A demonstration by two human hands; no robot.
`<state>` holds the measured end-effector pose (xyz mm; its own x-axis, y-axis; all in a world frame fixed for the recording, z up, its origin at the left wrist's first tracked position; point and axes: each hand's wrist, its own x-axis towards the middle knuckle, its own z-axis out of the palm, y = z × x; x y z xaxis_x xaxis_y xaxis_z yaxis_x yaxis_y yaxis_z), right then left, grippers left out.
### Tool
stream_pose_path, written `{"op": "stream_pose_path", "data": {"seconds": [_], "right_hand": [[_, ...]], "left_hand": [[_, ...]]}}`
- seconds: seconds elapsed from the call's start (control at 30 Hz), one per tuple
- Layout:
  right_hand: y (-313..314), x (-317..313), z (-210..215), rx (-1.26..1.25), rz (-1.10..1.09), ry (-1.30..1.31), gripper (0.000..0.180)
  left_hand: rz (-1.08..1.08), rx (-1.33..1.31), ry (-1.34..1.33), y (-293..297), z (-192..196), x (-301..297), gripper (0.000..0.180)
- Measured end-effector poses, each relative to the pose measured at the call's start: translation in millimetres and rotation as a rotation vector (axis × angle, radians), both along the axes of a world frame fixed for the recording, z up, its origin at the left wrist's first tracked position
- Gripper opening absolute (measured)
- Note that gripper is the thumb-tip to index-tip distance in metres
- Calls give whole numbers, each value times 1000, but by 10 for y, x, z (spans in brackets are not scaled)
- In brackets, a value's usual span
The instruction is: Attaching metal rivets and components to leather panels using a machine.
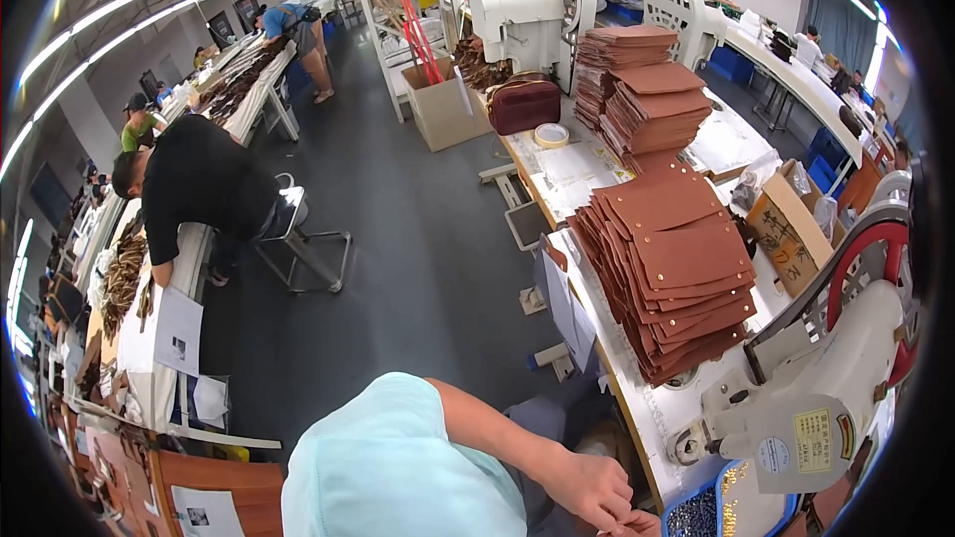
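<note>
Panels [686, 249] crowd the white workshop table [661, 416]; whether left hand [591, 487] or right hand [640, 524] grips anything is unclear.

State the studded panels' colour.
The studded panels are reddish brown, seen best in the head view.

A dark red bag [525, 104] rests just beside a roll of tape [538, 138]. Red poles [417, 26] stand tilted in a cardboard box [443, 115]. At left, a person in a black top [202, 177] leans over a surface [189, 261].
</note>
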<state>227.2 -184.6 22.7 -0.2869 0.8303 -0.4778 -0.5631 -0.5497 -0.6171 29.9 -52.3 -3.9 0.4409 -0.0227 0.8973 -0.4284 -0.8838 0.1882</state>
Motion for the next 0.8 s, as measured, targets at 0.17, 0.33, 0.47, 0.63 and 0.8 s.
{"op": "stream_pose_path", "data": {"seconds": [0.17,0.33,0.47,0.63,0.8], "right_hand": [[-35,-59,80,-45,-2,-49,15],[-62,-74,101,-53,-14,-61,13],[-49,-88,110,-67,-8,-76,13],[-142,-167,67,-5,-64,-287,12],[-135,-401,225,413,-177,-908,10]], "left_hand": [[-81,42,41,46,125,-39,13],[-105,53,65,56,135,-41,13],[-109,75,94,62,111,-42,13],[-107,47,108,83,36,-47,10],[-72,-64,102,53,-167,18,19]]}}
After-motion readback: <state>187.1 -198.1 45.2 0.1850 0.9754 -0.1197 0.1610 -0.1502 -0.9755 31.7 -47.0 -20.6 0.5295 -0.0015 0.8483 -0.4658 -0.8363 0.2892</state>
